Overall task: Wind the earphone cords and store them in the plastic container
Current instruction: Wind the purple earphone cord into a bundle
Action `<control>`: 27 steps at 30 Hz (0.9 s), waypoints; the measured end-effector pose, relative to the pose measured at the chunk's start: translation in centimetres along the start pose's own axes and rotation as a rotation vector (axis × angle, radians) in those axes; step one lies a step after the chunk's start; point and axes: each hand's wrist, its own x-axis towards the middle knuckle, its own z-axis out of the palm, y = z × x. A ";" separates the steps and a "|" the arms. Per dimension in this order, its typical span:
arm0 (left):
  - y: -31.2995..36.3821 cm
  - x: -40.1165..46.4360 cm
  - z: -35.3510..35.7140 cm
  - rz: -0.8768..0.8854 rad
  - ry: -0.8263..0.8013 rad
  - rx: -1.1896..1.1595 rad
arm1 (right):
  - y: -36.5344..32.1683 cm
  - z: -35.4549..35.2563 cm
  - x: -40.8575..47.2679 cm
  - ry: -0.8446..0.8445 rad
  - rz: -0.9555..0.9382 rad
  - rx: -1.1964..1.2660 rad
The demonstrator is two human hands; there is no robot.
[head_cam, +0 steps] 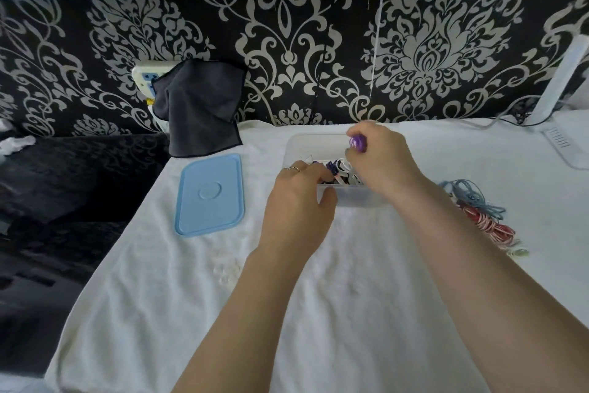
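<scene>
Two hands hide much of the plastic container (298, 145) on the white-covered surface (287, 297). Left of it lies the blue lid (210, 195), off. The left hand (298, 201) reaches into the container, fingers curled among tangled purple and white earphone cords (333, 169) — its exact grip cannot be told. The right hand (379, 158) pinches a purple earbud (357, 142) above the box. Right of that arm lie loose blue and red cords (478, 211), partly hidden.
</scene>
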 end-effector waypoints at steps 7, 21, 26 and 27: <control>0.1 -0.1 0.0 0.027 -0.006 0.056 | -0.1 -1.3 -1.0 -0.039 -0.046 -0.159; 2.0 -3.4 0.8 0.147 -0.179 0.029 | 7.5 -7.8 -5.3 -0.039 0.377 -0.461; 2.4 -3.8 0.8 0.134 -0.196 0.042 | 9.0 -8.4 -5.9 0.064 0.340 -0.378; 2.5 -3.9 0.7 0.138 -0.196 0.044 | 9.0 -8.6 -5.8 0.102 0.317 -0.370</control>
